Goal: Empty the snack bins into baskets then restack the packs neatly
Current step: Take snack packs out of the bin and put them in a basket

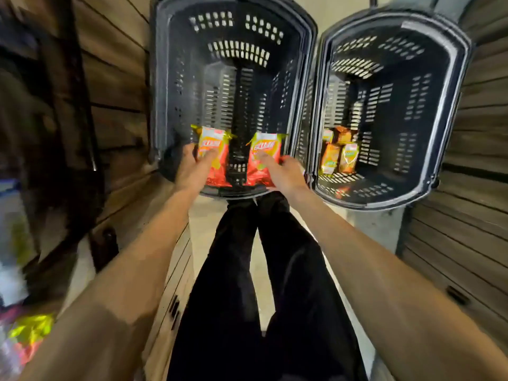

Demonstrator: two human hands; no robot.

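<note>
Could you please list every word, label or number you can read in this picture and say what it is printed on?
None can be read.
Pack in the left hand: large red characters on yellow, too blurred.
Pack in the right hand: same design, too blurred.
Orange packs in the right basket: printing too small.

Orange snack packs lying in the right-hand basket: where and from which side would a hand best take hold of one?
Probably from above, through the open top of the right basket. The orange packs lie flat on its floor against the wall nearest the other basket, so a side approach is blocked. Pinching a pack by its crimped end seam or its free long edge looks easiest. Both the left hand and right hand already hold red-and-yellow packs.
</note>
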